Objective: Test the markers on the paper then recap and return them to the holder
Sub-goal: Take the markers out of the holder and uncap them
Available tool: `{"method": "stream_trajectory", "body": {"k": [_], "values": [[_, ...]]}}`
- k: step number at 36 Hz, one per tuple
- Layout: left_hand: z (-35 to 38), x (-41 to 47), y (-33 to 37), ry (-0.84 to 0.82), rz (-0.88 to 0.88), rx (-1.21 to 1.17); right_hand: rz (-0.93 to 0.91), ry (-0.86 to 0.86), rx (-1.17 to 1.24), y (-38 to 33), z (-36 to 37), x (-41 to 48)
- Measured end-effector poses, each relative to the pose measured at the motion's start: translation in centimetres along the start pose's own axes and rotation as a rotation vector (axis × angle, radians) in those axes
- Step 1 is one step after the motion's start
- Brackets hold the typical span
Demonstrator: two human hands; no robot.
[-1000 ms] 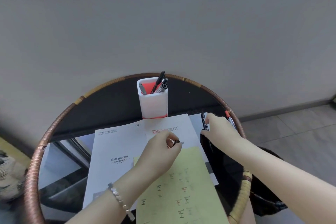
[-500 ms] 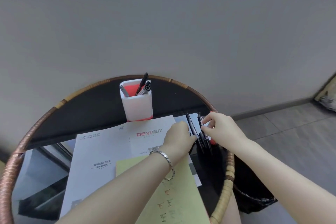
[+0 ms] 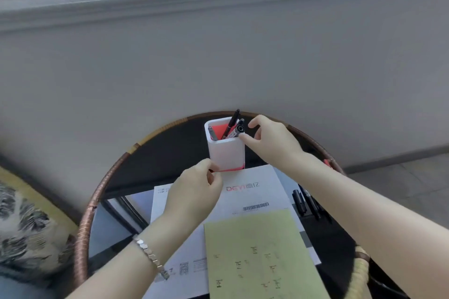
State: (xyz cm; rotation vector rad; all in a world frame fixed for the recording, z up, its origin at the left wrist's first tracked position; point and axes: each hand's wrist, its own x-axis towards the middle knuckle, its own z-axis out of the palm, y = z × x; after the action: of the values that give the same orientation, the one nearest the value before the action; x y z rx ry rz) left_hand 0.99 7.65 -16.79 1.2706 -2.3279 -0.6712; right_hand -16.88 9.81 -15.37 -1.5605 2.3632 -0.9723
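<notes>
Round rattan-rimmed bench (image 3: 83, 238) under a windowed grey wall (image 3: 218, 60).
Holder (image 3: 226, 150) with markers (image 3: 234, 126) stands at the back, beyond the yellow paper (image 3: 262, 257); right hand (image 3: 272, 142), fingers parted, reaches the holder's rim; left hand (image 3: 194, 194) loosely curled at its base, contents unclear.

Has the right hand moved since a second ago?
Yes. It went from the loose markers at the table's right edge to the white holder; the right hand is now beside its rim, fingers at a marker in it.
</notes>
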Motion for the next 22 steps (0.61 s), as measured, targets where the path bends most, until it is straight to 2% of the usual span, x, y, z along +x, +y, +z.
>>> {"method": "stream_trajectory", "body": {"k": [3, 7, 11, 17, 22], "values": [[-1.2, -0.6, -1.1, 0.026, -0.004, 0.01, 0.057, -0.029, -0.031, -0.8, 1.1, 1.2], [-1.9, -1.1, -1.7, 0.044, 0.01, 0.03, 0.07, 0.04, -0.044, -0.9, 2.2, 1.7], [-1.8, -1.2, -1.9, 0.094, 0.056, -0.001, -0.009, 0.142, 0.174, -1.5, 1.3, 0.9], [-1.0, -0.7, -0.3, 0.237, 0.264, -0.097, -0.2, 0.403, 0.425, -3.1, -3.0, -2.5], [0.0, -0.7, 2.2, 0.259, 0.396, -0.112, -0.147, 0.322, 0.623, -2.9, -5.2, -5.9]]}}
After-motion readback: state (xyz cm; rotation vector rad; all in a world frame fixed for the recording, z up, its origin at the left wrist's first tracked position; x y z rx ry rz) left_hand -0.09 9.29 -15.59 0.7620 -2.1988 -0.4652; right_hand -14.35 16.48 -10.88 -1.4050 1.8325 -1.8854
